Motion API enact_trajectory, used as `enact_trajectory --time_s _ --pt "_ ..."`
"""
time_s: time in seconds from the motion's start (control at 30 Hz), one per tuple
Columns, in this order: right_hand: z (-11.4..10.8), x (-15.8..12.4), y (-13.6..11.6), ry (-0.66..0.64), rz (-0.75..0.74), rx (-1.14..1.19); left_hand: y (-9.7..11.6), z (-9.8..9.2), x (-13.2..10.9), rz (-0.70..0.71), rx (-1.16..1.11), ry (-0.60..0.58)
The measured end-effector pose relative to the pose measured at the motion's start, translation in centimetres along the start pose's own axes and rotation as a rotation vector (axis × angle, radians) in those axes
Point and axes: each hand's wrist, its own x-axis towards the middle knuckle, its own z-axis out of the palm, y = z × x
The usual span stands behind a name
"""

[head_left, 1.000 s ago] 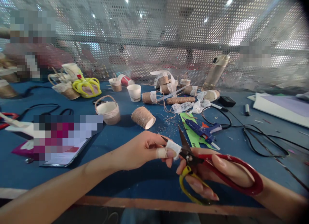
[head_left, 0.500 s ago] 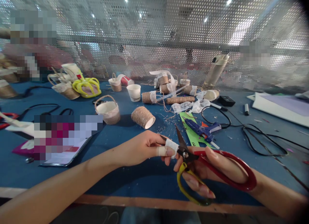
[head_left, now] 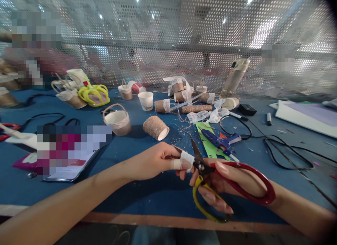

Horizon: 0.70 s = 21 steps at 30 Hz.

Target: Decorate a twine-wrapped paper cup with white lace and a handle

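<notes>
My left hand is pinched around a small white piece of material, perhaps cloth or tape; whether it also wraps a finger I cannot tell. A beige bandage circles the thumb. In my right hand are scissors with red and yellow handles. Their dark blades are spread, one pointing up and the other passing at the white piece, partly hidden by it and my left fingers. Beyond my hands, a twine-wrapped cup lies on its side, beside a small basket with a twine handle.
A blue glue gun lies on a green strip, its black cord trailing right. Behind are lace, a twine roll, a white cup and a bottle. A phone-like tablet is left. Perforated metal mesh stands behind.
The red scissor handle has shifted slightly left and up with my right hand. My left hand stays almost still, keeping its pinch on the white piece.
</notes>
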Motion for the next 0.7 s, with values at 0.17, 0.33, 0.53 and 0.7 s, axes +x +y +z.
enact_trajectory --time_s 0.17,0.33,0.53,0.7 --pt "0.2 0.0 -0.2 0.022 0.021 -0.033 -0.3 -0.2 0.0 0.018 0.001 -0.022" --pt "0.8 0.0 -0.9 0.058 0.053 -0.071 -0.3 -0.3 0.0 -0.014 -0.016 -0.028" --pt "0.7 0.0 -0.9 0.058 0.064 -0.057 -0.2 -0.3 0.0 -0.037 -0.02 -0.029" --pt "0.8 -0.1 -0.9 0.057 0.063 -0.087 -0.5 -0.2 0.0 -0.047 -0.052 -0.04"
